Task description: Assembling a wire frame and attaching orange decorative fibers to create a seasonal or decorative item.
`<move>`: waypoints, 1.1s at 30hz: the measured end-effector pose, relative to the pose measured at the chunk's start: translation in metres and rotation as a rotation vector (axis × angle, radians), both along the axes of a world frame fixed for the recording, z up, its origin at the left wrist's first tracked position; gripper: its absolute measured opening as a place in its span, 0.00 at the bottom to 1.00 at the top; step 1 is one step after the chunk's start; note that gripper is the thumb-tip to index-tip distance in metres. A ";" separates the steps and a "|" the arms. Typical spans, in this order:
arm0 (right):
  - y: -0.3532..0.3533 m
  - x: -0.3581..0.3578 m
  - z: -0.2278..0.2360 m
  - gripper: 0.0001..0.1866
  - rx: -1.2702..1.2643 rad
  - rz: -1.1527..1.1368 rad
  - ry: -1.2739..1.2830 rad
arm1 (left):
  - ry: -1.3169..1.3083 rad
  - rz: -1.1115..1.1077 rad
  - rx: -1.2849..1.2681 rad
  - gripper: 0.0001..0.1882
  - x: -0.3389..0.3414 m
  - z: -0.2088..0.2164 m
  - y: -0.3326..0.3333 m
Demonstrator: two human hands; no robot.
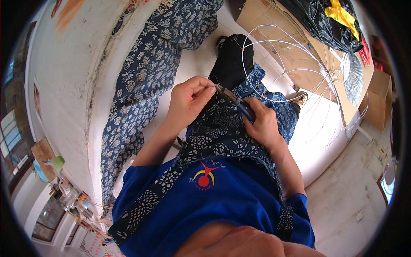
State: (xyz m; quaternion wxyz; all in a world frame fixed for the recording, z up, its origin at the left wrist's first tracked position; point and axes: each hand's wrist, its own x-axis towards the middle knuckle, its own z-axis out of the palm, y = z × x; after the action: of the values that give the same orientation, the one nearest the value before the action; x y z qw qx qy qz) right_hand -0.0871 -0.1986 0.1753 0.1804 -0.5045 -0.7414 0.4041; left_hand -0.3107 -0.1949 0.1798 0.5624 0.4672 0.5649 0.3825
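"Steel and blue grips make up the pliers (236, 103). Where do they lie, and what surrounds them?"

"Above the lap, slanting, nose toward the left hand (188, 97). Below is an apron (209, 141) of dark blue cotton-like cloth, printed in white petals and dots. Beyond stands a frame (328, 77) of slender white ribs and hoops, near creased brown cardboard (265, 19)."

"And the pose of each hand?"

"Left: forearm rising from the lower left; thumb and forefinger pressed together at the pliers' nose, pinching a fine curved wire (217, 79), the other fingers curled. Right: the right hand (262, 122), back upward, has its fingers wrapped closely around the grips, forearm entering from the lower right."

"Do the jaws bite the wire?"

"Too small to tell."
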 end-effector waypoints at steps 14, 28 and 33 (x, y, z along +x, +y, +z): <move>0.118 -0.172 0.076 0.21 0.749 0.259 0.169 | -0.104 0.042 -0.221 0.05 -0.004 0.002 -0.013; 0.115 -0.100 0.067 0.10 0.313 -0.064 0.428 | -1.164 0.297 -0.388 0.12 -0.002 -0.018 0.002; 0.045 -0.047 0.034 0.12 0.102 -0.115 0.275 | -1.245 0.115 -0.404 0.11 0.020 -0.030 0.010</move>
State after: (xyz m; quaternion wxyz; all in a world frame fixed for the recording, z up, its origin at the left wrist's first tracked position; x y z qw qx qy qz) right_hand -0.1339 -0.1537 0.2094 0.3285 -0.4763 -0.6990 0.4202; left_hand -0.2903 -0.1854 0.1501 0.8396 0.0128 0.2187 0.4971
